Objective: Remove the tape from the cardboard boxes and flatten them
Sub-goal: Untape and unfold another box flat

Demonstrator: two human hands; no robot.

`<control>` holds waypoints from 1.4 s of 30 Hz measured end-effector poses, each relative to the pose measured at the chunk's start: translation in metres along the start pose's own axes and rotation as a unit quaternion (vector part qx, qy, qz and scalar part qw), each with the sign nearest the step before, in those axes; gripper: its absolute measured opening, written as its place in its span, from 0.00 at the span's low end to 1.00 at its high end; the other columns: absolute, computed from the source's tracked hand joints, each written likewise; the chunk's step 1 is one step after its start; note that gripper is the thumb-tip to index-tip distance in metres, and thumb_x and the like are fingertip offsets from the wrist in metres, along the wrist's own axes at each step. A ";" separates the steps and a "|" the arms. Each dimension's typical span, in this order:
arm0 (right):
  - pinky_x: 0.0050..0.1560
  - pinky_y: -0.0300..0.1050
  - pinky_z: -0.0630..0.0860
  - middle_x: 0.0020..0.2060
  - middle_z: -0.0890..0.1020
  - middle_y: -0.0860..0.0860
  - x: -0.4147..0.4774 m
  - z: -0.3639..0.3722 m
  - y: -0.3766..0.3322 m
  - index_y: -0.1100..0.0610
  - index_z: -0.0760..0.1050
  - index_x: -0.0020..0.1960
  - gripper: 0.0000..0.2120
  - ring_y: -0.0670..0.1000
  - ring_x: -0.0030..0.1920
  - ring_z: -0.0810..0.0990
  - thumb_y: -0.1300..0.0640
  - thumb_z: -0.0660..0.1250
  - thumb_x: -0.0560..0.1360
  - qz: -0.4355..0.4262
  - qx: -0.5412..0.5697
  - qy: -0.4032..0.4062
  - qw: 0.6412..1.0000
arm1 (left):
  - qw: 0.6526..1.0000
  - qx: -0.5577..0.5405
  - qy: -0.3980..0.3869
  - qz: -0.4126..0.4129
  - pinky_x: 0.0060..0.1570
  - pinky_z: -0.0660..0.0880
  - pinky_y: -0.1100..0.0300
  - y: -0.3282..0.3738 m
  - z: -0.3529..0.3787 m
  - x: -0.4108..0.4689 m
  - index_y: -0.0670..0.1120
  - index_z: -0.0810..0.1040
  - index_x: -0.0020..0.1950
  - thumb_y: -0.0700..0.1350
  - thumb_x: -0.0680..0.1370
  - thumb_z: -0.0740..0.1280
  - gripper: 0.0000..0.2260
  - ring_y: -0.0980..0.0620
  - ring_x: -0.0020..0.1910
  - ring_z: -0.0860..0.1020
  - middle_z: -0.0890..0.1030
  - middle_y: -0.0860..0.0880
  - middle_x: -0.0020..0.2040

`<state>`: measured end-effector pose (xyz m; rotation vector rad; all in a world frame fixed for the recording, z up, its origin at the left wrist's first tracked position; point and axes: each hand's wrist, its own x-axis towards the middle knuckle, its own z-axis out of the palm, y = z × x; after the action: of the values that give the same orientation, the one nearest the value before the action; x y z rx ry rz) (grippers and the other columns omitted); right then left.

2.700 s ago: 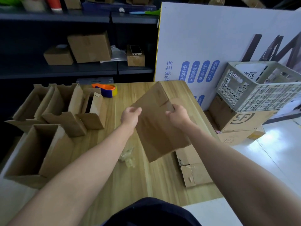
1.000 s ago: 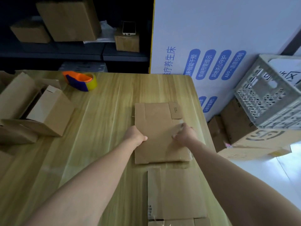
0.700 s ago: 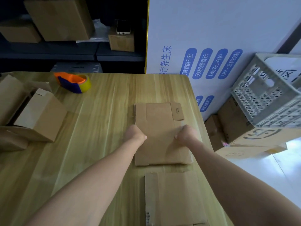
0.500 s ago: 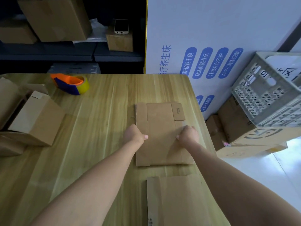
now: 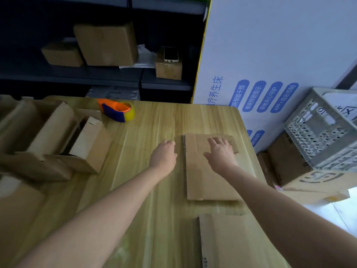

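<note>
Now, head view. A flattened cardboard box (image 5: 208,175) lies flat on the wooden table (image 5: 154,122), toward its right edge. The right hand (image 5: 221,153) rests palm down on the far part of that box, fingers straight and spread, grasping nothing. The left hand (image 5: 164,154) is over bare table just left of the box's left edge, fingers loosely curled, holding nothing; whether it touches the box or the table cannot be told.

A second flattened box (image 5: 228,240) lies nearer, just beside the first, partly cut off by the frame's lower edge. Open upright boxes (image 5: 90,146) cluster at the left side of the table. An orange and blue tape dispenser (image 5: 117,109) sits at the far edge. Off the table to the right, a grey plastic crate (image 5: 324,132) sits on cardboard cartons (image 5: 289,163).
</note>
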<state>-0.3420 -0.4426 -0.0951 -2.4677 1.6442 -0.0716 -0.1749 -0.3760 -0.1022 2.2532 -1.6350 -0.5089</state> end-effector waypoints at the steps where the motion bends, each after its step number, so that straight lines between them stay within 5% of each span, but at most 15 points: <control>1: 0.68 0.48 0.59 0.70 0.66 0.53 0.004 -0.009 -0.023 0.57 0.62 0.72 0.24 0.55 0.70 0.61 0.52 0.61 0.79 -0.033 -0.001 0.011 0.999 | 0.999 0.030 0.017 0.026 0.54 0.74 0.54 -0.006 -0.021 -0.004 0.43 0.72 0.64 0.40 0.79 0.62 0.13 0.46 0.57 0.75 0.73 0.45 0.62; 9: 0.67 0.48 0.60 0.67 0.69 0.54 0.007 -0.061 -0.214 0.57 0.64 0.70 0.25 0.57 0.67 0.64 0.53 0.66 0.76 -0.241 0.000 0.088 0.966 | 0.971 0.155 0.162 0.082 0.59 0.70 0.53 -0.081 -0.185 -0.068 0.42 0.73 0.63 0.37 0.77 0.61 0.14 0.46 0.58 0.73 0.74 0.45 0.58; 16: 0.70 0.50 0.57 0.71 0.66 0.53 0.006 -0.033 -0.324 0.56 0.66 0.71 0.27 0.57 0.71 0.58 0.48 0.66 0.75 -0.320 -0.043 0.002 0.947 | 0.967 0.154 0.194 0.063 0.62 0.69 0.56 -0.160 -0.262 -0.122 0.47 0.71 0.68 0.44 0.77 0.65 0.18 0.51 0.63 0.72 0.74 0.48 0.64; 23: 0.71 0.58 0.55 0.70 0.66 0.54 0.007 0.032 -0.372 0.54 0.71 0.67 0.20 0.59 0.72 0.54 0.50 0.63 0.76 -0.254 -0.128 -0.087 0.955 | 0.978 0.119 0.161 0.059 0.61 0.67 0.61 -0.226 -0.267 -0.150 0.49 0.71 0.68 0.44 0.78 0.65 0.18 0.54 0.63 0.71 0.74 0.51 0.63; 29: 0.65 0.52 0.64 0.58 0.76 0.54 0.003 0.042 -0.371 0.57 0.78 0.59 0.16 0.57 0.66 0.64 0.63 0.57 0.76 -0.197 -0.105 0.003 0.975 | 0.982 0.106 0.138 0.074 0.57 0.67 0.64 -0.245 -0.251 -0.151 0.48 0.72 0.67 0.44 0.78 0.64 0.17 0.55 0.60 0.72 0.74 0.51 0.62; 33: 0.61 0.51 0.66 0.55 0.77 0.55 0.009 0.001 -0.352 0.58 0.79 0.55 0.12 0.57 0.64 0.66 0.60 0.58 0.77 -0.145 0.000 0.071 0.987 | 0.983 0.069 0.146 0.086 0.56 0.65 0.65 -0.230 -0.242 -0.143 0.49 0.71 0.67 0.45 0.78 0.65 0.18 0.55 0.60 0.73 0.74 0.52 0.62; 36: 0.57 0.51 0.70 0.54 0.77 0.58 0.007 -0.038 -0.332 0.58 0.77 0.58 0.12 0.58 0.63 0.69 0.55 0.59 0.79 -0.064 0.117 0.050 0.990 | 0.988 0.036 0.129 0.081 0.60 0.69 0.60 -0.210 -0.232 -0.133 0.49 0.67 0.71 0.49 0.76 0.68 0.24 0.53 0.63 0.72 0.70 0.51 0.67; 42: 0.41 0.42 0.69 0.50 0.76 0.55 -0.018 -0.091 -0.279 0.61 0.73 0.64 0.17 0.54 0.48 0.75 0.55 0.57 0.80 0.068 0.350 0.032 0.934 | 0.998 -0.012 0.047 0.045 0.67 0.63 0.49 -0.164 -0.205 -0.120 0.48 0.53 0.77 0.62 0.67 0.73 0.46 0.48 0.72 0.61 0.58 0.47 0.75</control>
<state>-0.1068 -0.3326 0.0429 -1.8199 1.4635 -0.6090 0.0230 -0.2037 0.0187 2.1410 -1.6653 -0.3921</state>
